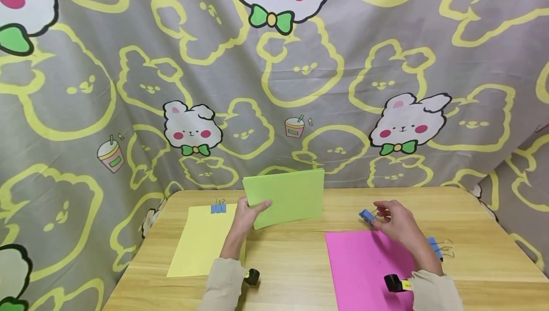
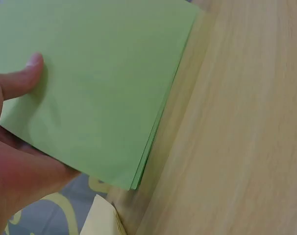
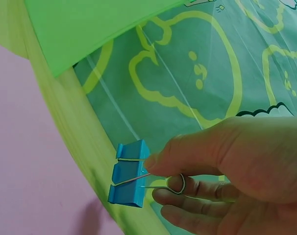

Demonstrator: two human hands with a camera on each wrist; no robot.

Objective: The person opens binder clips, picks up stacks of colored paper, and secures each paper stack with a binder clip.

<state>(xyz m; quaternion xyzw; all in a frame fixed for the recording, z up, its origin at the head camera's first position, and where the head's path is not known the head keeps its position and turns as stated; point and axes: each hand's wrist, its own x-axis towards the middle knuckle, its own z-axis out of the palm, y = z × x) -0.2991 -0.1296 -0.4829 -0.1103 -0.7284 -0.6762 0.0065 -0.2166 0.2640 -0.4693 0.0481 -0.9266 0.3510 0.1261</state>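
A stack of green paper (image 1: 291, 196) stands tilted up over the back of the table, gripped at its left edge by my left hand (image 1: 245, 218). The thumb lies on the front sheet, and the fingers are behind it; several sheet edges show in the left wrist view. My right hand (image 1: 396, 223) pinches a blue binder clip (image 3: 129, 174) by its wire handles, thumb on one side and fingers on the other. That hand is over the far end of the pink paper (image 1: 360, 263), to the right of the green stack.
Yellow paper (image 1: 201, 244) lies at the left with a blue binder clip (image 1: 218, 208) on its top edge. Another blue binder clip (image 1: 435, 248) sits at the pink paper's right side, partly behind the right forearm. A patterned curtain (image 1: 309, 149) hangs behind the table (image 1: 283, 268).
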